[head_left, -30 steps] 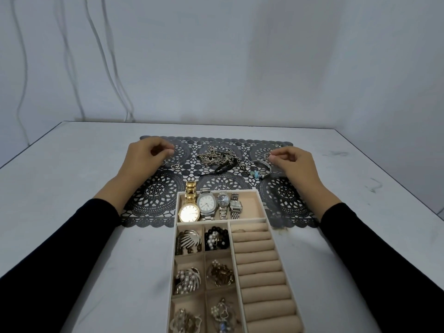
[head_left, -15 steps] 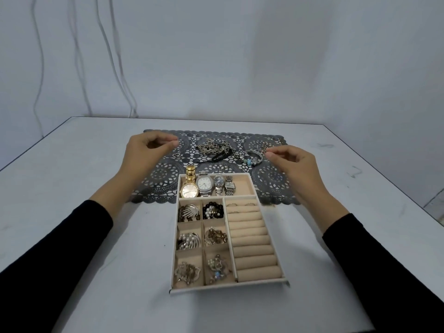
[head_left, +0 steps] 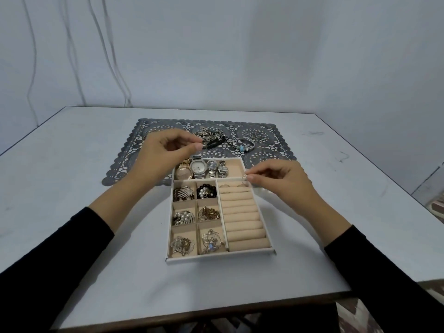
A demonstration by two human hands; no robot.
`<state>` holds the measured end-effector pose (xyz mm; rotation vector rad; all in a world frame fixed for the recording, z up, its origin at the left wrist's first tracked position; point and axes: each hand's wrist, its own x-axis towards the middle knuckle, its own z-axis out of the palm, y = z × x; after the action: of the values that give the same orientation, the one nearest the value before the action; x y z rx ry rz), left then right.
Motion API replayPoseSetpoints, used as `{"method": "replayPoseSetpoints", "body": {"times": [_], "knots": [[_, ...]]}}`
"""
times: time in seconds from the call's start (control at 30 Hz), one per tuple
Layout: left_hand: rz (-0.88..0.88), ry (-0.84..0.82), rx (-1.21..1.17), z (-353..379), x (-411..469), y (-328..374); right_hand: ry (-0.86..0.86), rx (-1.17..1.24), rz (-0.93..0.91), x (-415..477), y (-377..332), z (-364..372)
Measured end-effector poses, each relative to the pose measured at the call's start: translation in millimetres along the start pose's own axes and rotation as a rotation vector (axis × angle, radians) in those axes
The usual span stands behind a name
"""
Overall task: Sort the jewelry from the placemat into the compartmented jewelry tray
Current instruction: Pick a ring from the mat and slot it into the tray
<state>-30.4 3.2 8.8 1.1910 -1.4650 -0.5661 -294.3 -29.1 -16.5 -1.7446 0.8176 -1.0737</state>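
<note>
A beige compartmented jewelry tray (head_left: pixel 221 257) lies on the table, its far end on the dark lace placemat (head_left: pixel 269 133). My right hand (head_left: pixel 278 181) pinches a small silver ring (head_left: pixel 244 180) just above the far end of the ring rolls (head_left: pixel 242 219). My left hand (head_left: pixel 165 155) hovers over the tray's far left corner, thumb and forefinger pinching a small ring-like piece (head_left: pixel 204 145). A pile of chains (head_left: pixel 211 136) and some bangles (head_left: pixel 244 143) lie on the mat. Several watches (head_left: pixel 200 168) fill the tray's far compartment.
Brooches, pearls and earrings sit in the six small left compartments (head_left: pixel 195 219). The white table (head_left: pixel 72 188) ends at a front edge near me and a right edge. Cables (head_left: pixel 96 56) hang on the wall behind.
Both hands lifted off the placemat and drew back toward the tray, each pinching a small piece. The right hand now sits over the ring rolls. The view has pulled back and higher.
</note>
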Motion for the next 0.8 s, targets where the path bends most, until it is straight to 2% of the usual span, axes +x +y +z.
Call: {"method": "replayPoseSetpoints", "body": {"times": [0.23, 0.6, 0.8], "knots": [[-0.054, -0.045, -0.002, 6.9, -10.1, 4.0, -0.111, -0.198, -0.070, -7.2, 3.4, -4.2], [-0.116, -0.083, -0.043, 8.9, -13.4, 3.0, -0.229, -0.349, -0.149, -7.0, 0.3, -3.5], [-0.094, -0.076, -0.025, 10.6, -12.8, 1.1, -0.262, -0.395, -0.217, -5.3, 2.0, -5.6]]}}
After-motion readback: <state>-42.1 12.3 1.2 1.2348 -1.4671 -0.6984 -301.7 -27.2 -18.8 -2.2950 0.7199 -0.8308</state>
